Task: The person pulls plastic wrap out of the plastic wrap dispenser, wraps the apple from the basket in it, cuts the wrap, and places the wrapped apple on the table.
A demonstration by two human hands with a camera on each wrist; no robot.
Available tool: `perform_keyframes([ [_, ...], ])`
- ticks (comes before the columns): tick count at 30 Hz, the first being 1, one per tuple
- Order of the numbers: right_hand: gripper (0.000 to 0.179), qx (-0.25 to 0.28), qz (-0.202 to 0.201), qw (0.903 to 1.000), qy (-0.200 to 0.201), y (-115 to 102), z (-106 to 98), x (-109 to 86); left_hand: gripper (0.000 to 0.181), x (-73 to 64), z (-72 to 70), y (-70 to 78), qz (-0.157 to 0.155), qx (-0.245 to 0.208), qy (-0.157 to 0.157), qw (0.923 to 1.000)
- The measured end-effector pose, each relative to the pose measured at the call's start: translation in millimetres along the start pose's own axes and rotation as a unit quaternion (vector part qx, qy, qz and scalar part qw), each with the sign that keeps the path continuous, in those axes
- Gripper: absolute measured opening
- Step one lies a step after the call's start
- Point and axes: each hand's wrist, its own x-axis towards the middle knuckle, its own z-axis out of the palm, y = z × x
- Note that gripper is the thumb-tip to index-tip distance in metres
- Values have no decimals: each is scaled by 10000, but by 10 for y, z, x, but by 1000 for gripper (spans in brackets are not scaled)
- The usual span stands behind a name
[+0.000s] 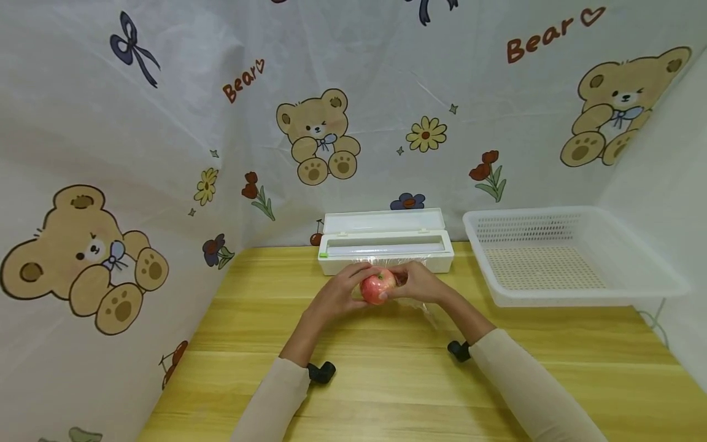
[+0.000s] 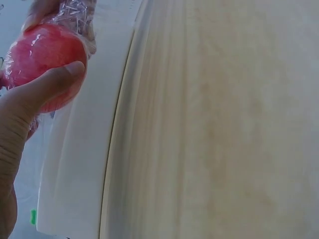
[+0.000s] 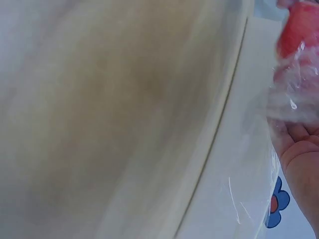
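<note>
A red apple, partly covered in clear cling film, is held up between both hands in front of the cling film box. My left hand grips its left side; in the left wrist view the thumb lies across the skin. From the right, my right hand holds the apple, its thumb on the front. Film bunches on that side, between apple and palm in the right wrist view. Loose film hangs below the right hand.
The white box stands with its lid raised and a film roll inside. At the right is a white perforated basket on the wooden table. A bear-print cloth hangs behind; a cable runs by the right edge.
</note>
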Motion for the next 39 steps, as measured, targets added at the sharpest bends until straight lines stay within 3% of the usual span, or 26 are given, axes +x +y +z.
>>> perform_keyframes([
  [7,66,209,64,9988,429,69,99,-54,79,-8,2,-8,-127,-10,126,9998],
  [11,76,80,-136,9972,737,53,112,-85,77,4,-7,8,-195,-159,231,9994],
  [19,79,-449,-724,9829,1635,-43,75,-166,75,3,-21,22,-516,-396,14,9979],
  [29,66,-247,-889,9772,1915,-226,117,-316,74,4,-14,22,-651,-496,-110,9966],
  [39,75,-610,-865,9815,1598,-223,195,-314,72,0,-4,-6,-787,-823,-105,9934],
])
